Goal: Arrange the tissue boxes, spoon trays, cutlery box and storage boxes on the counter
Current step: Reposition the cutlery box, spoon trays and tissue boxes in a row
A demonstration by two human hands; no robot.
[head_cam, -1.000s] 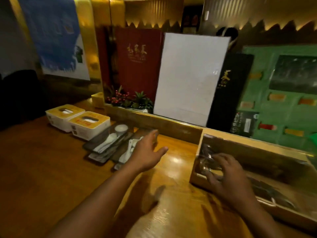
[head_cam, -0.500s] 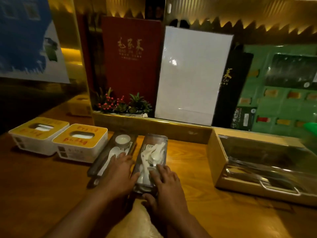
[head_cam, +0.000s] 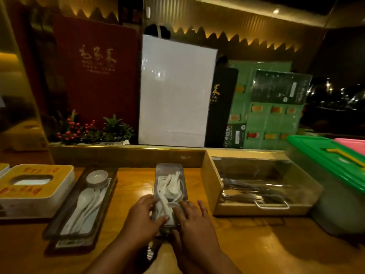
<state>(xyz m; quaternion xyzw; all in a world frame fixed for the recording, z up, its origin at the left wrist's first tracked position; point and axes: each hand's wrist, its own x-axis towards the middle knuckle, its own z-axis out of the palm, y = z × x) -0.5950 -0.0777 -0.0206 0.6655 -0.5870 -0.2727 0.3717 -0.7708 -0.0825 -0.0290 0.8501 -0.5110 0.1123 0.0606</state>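
Note:
A narrow clear spoon tray (head_cam: 169, 175) full of white spoons lies lengthwise in the middle of the wooden counter (head_cam: 256, 246). My left hand (head_cam: 141, 220) grips its near left edge and my right hand (head_cam: 194, 222) rests on its near right edge. A second dark spoon tray (head_cam: 65, 220) with white spoons and a small bowl lies to the left, apart from the first. A white tissue box (head_cam: 31, 186) with a yellow top stands at far left. The wooden cutlery box (head_cam: 209, 180) with a clear lid stands to the right. A green-lidded storage box (head_cam: 324, 155) sits at far right.
A raised wooden ledge (head_cam: 126, 155) runs along the back of the counter. Behind it stand a red menu (head_cam: 94, 72), a white board (head_cam: 175, 89), a green menu board (head_cam: 266, 115) and a small plant arrangement (head_cam: 88, 129). A pink lid edge (head_cam: 351, 142) shows at far right.
Both hands came onto the clear spoon tray, and it moved right, away from the dark tray. The camera view swung right, bringing the green-lidded box into sight.

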